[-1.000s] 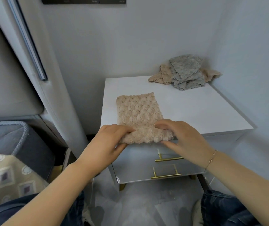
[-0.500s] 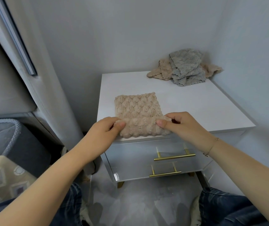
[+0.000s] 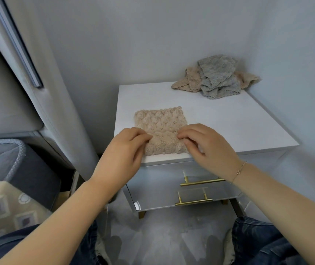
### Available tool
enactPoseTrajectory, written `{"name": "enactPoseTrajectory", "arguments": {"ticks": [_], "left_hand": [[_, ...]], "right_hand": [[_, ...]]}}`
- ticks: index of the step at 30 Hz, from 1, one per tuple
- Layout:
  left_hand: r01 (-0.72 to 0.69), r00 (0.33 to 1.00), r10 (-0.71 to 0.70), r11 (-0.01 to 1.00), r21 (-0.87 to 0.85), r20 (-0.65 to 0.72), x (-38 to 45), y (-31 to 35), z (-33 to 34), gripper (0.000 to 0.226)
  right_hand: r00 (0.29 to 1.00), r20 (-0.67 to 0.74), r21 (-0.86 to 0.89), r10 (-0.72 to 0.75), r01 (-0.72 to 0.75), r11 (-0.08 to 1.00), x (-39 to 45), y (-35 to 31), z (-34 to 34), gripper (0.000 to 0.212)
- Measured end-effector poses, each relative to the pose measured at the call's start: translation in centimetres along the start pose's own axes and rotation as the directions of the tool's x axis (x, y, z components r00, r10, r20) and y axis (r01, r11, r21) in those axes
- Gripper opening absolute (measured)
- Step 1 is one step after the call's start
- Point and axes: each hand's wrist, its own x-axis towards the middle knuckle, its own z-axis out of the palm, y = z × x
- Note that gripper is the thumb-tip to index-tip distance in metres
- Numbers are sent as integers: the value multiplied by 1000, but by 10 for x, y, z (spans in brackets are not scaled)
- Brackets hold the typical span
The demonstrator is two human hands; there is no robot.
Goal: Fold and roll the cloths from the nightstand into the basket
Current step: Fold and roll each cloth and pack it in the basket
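I look down at a white nightstand set in the corner of a pale room. On its near front part lies a folded beige cloth with a bubbly, knobbly texture. The near end of this cloth is rolled up into a thick tube, while the far part lies flat on the top.

My left hand is at the left end of the roll, its fingers curled over and gripping it. My right hand is at the right end, fingers curled and pinching the roll in the same way. A thin gold bracelet circles the right wrist.

At the back right corner of the nightstand, well apart from the roll, sits a loose pile of cloths: a grey one heaped on top of beige ones.

Below the top, two drawer fronts carry brass bar handles. To the far left, low down, I see the rim of a dark grey basket with a rope-like edge. My knees in blue jeans show at the bottom.
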Motion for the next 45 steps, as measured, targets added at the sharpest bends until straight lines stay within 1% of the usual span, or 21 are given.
{"name": "enactPoseTrajectory", "arguments": {"ticks": [3, 5, 7, 9, 11, 13, 15, 17, 20, 23, 24, 25, 27, 29, 31, 34, 37, 38, 40, 43, 45], "left_hand": [[-1, 986, 1, 1000, 3, 164, -10, -8, 0, 53], [-5, 979, 9, 1000, -20, 203, -16, -12, 0, 62], [-16, 982, 21, 999, -28, 189, -21, -12, 0, 58], [-30, 990, 34, 999, -32, 136, -24, -9, -2, 46], [-36, 995, 42, 998, -61, 96, -26, -6, -5, 37], [-12, 994, 24, 992, -125, 102, -26, -2, -11, 33], [59, 990, -31, 976, -209, 135, -25, 2, -17, 39], [153, 981, -115, 953, -261, 156, -24, 6, -21, 40], [316, 943, -262, 899, -303, 207, -19, 10, -22, 26], [445, 892, -372, 825, -349, 258, -5, 11, -20, 21], [474, 877, -395, 803, -362, 272, -1, 10, -19, 22], [501, 862, -420, 786, -362, 282, 3, 9, -19, 24], [547, 836, -479, 772, -325, 268, 9, 7, -17, 33], [576, 817, -525, 772, -269, 239, 14, 8, -14, 45], [598, 801, -556, 764, -243, 223, 17, 10, -12, 46], [608, 792, -569, 765, -213, 219, 19, 12, -11, 44], [616, 785, -569, 760, -207, 247, 18, 11, -14, 38], [626, 776, -571, 749, -217, 267, 19, 11, -15, 36], [643, 762, -574, 726, -244, 300, 20, 9, -15, 32], [644, 759, -566, 726, -243, 320, 21, 7, -15, 27], [640, 763, -565, 727, -248, 314, 20, 8, -13, 25]], "right_hand": [[985, 145, 44, 97, -105, 994, -8, 0, -4, 45], [979, 175, 60, 105, -117, 991, -11, -1, -5, 52], [982, 165, 59, 90, -101, 993, -14, -3, -7, 49], [983, 159, 66, 96, -108, 992, -18, -7, -9, 43], [981, 153, 95, 121, -137, 986, -21, -11, -13, 38], [972, 158, 166, 171, -197, 966, -23, -15, -17, 34], [958, 179, 264, 226, -268, 926, -23, -18, -23, 30], [930, 233, 333, 285, -352, 875, -21, -20, -28, 28], [892, 301, 375, 337, -435, 819, -16, -18, -32, 19], [870, 339, 386, 359, -476, 790, -5, -12, -30, 24], [860, 339, 380, 380, -495, 781, 0, -10, -28, 19], [851, 334, 377, 404, -514, 771, 4, -9, -26, 19], [840, 297, 377, 454, -540, 753, 11, -6, -22, 41], [839, 236, 344, 490, -544, 765, 16, -6, -19, 50], [852, 164, 257, 498, -524, 812, 18, -8, -15, 53], [896, 67, 121, 439, -444, 888, 18, -10, -11, 49], [950, 25, 127, 312, -312, 941, 15, -7, -10, 30], [957, 22, 152, 288, -288, 946, 13, -4, -9, 24], [954, 53, 212, 295, -299, 930, 11, -1, -9, 30], [899, 158, 328, 408, -437, 837, 11, -2, -11, 25], [863, 184, 357, 471, -505, 786, 13, 0, -10, 19]]}}
